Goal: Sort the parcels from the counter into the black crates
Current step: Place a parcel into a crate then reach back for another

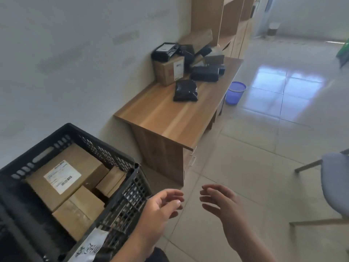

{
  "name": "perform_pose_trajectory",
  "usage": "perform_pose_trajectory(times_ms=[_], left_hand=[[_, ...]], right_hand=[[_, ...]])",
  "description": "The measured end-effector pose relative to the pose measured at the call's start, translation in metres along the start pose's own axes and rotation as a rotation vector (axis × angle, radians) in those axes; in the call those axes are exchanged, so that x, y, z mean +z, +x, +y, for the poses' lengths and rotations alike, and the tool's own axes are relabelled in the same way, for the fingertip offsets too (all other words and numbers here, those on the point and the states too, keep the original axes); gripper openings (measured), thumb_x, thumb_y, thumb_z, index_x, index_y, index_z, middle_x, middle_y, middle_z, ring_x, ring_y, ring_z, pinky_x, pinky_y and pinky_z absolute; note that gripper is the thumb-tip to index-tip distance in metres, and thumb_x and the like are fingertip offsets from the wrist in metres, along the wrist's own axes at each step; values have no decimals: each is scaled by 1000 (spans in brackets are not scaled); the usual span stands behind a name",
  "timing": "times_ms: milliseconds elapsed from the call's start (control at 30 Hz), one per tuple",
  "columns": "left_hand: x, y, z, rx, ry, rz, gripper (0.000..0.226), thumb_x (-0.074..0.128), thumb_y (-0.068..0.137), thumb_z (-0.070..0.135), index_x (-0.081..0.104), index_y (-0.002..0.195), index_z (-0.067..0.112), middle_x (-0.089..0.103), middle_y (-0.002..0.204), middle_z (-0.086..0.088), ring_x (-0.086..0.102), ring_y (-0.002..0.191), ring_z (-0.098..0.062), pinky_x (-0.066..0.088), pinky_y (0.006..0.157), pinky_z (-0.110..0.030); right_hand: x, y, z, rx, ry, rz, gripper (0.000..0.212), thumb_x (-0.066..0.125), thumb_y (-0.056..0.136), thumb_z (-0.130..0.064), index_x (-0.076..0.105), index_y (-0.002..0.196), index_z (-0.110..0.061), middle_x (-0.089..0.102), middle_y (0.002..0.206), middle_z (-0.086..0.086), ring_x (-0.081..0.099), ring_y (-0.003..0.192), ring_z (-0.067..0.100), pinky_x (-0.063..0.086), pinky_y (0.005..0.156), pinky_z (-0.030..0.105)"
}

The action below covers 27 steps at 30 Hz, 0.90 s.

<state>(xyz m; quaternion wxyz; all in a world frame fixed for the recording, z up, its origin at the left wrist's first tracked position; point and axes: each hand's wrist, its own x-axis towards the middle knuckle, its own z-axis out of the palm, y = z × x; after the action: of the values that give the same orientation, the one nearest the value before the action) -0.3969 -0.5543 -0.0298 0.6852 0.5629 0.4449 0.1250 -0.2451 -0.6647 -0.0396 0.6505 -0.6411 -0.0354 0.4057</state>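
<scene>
Above the tiled floor, both hands, left [162,205] and right [221,201], hang empty with fingers loosely spread; brown cardboard boxes [62,178] fill the black slatted plastic crate [122,201], black plastic-wrapped parcels [186,90] remain on the wooden tabletop [166,118]

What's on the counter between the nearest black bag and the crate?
Nothing: in the head view, bare wooden counter runs from the black bag toward the black crate.
</scene>
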Motion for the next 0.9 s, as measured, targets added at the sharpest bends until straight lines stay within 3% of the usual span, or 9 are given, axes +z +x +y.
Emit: perform_pose_trajectory(times_ms=[233,467,767,900], left_hand=[[39,109,53,13,38,-29,21,60,98,-1,76,105,11,78,101,-6,73,92,-19,59,83,-29],[52,268,150,56,-115,116,18,58,101,7,74,108,12,76,106,-9,70,97,-21,59,87,-33],[112,401,223,23,-41,-9,16,59,102,14,73,110,17,75,108,-6,71,105,-23,58,93,-36],[133,454,243,25,10,11,17,61,100,11,74,109,17,76,109,-6,71,105,-24,58,96,-39]], right_hand=[[-26,109,-58,-6,23,50,17,60,98,-3,76,94,-3,77,89,13,73,82,22,57,82,38],[-46,224,-154,-33,-59,136,17,60,99,-4,76,95,-5,77,92,13,72,86,25,57,87,41],[-76,333,-227,-12,16,235,17,59,99,-4,76,96,-2,76,91,15,72,85,26,55,81,39],[-84,397,-249,16,24,220,18,59,99,-5,76,96,-1,76,92,16,72,85,27,56,81,40]])
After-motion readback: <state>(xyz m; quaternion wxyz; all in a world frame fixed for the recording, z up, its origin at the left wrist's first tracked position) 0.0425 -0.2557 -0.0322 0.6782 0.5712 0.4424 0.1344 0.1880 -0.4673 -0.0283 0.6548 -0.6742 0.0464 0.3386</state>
